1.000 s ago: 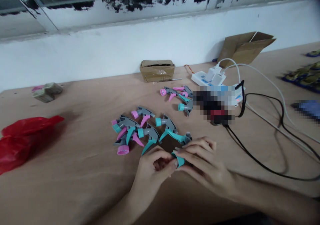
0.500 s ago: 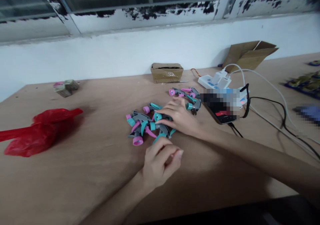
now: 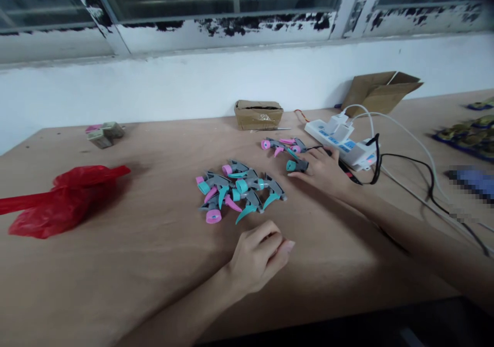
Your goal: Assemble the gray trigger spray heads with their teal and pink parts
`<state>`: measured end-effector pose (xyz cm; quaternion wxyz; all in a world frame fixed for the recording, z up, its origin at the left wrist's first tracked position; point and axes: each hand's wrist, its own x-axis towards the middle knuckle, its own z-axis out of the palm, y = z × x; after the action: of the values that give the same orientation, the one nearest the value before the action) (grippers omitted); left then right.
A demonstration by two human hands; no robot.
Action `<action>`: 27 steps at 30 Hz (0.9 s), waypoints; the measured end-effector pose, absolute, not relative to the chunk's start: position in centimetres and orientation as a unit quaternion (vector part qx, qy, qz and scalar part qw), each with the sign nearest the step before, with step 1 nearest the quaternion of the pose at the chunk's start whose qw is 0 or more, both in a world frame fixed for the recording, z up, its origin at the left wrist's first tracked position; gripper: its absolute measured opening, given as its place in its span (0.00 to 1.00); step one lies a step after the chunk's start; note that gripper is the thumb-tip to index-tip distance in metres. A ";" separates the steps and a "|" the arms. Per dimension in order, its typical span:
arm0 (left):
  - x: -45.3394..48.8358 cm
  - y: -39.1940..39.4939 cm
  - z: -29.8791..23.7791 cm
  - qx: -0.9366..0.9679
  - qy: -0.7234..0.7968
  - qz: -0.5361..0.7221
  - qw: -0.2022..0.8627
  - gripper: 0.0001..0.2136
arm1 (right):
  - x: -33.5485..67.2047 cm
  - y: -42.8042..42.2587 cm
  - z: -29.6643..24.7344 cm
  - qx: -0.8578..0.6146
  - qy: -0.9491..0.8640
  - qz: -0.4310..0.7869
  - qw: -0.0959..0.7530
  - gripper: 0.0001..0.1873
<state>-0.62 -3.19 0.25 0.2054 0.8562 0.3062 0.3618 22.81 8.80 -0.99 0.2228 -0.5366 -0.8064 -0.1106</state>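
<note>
My right hand [image 3: 318, 169] is at the small back group of trigger spray heads. Its thumb and fingers close around a grey trigger spray head with a teal collar [image 3: 292, 166]; part of that head is hidden by the fingers. My left hand [image 3: 262, 254] rests near the table's front, curled up, with nothing visible in it. Beyond it lies a pile of several grey trigger spray heads [image 3: 250, 198] with pink or teal collars and levers. Another grey spray head with a pink collar [image 3: 266, 144] lies left of my right hand.
A red plastic bag [image 3: 73, 197] lies on the left of the wooden table [image 3: 154, 275]. Along the wall stand small blocks [image 3: 102, 135], a small cardboard box [image 3: 258, 115] and an open carton [image 3: 374, 94]. Cables run from a white power strip [image 3: 347, 143] on the right.
My right hand has moved right from the pile to the back group, leaving a teal-collared trigger spray head on the pile's right side. My left hand has shifted slightly right and nearer.
</note>
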 end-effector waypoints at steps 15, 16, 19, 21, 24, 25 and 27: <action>-0.4 -2.9 0.0 0.805 0.372 0.409 0.214 0.07 | 21.6 6.2 -1.2 -0.500 -0.806 -0.075 0.308 0.17; -0.3 -2.8 0.1 0.791 0.387 0.415 0.227 0.05 | 21.6 5.0 -0.9 -0.483 -0.810 -0.071 0.325 0.16; 0.1 -2.5 0.6 0.744 0.441 0.417 0.279 0.08 | 21.6 1.6 -0.4 -0.452 -0.825 -0.046 0.336 0.14; 0.7 -2.4 1.0 0.729 0.462 0.399 0.311 0.08 | 21.5 -0.2 -0.1 -0.445 -0.836 -0.027 0.318 0.12; 1.7 -2.2 1.3 0.721 0.460 0.359 0.373 0.07 | 21.4 -2.0 -0.1 -0.442 -0.843 -0.011 0.306 0.11; 2.0 -2.2 1.3 0.715 0.455 0.345 0.404 0.08 | 21.5 -2.3 -0.2 -0.439 -0.843 -0.011 0.310 0.11; 2.6 -2.2 0.9 0.689 0.442 0.314 0.482 0.11 | 21.6 -2.7 -0.5 -0.432 -0.843 -0.010 0.320 0.12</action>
<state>2.57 -2.23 0.90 0.4819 0.6886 0.4416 0.3139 21.59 -2.72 -0.53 0.3201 -0.4321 -0.8430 -0.0100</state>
